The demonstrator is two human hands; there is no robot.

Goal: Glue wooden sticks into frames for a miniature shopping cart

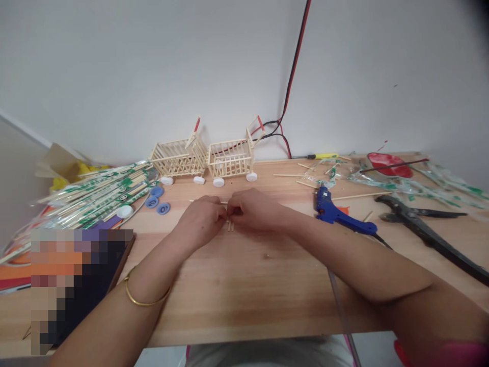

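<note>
My left hand (204, 219) and my right hand (252, 210) meet over the middle of the table, fingertips pinched close together. Between them are thin wooden sticks (231, 226), whose short ends poke out below the fingers; the rest is covered by my hands. One stick end also shows beyond the left hand's knuckles. Behind the hands stand two small carts made of sticks, a left cart (179, 159) and a right cart (231, 159), each with white wheels and a red handle bar.
Wrapped chopsticks (110, 191) pile up at the left, beside blue bottle caps (163, 208) and a white cap (125, 211). A dark, partly blurred-out object (95, 285) lies front left. At right are a blue glue gun (340, 214), large pliers (424, 224), loose sticks and torn wrappers.
</note>
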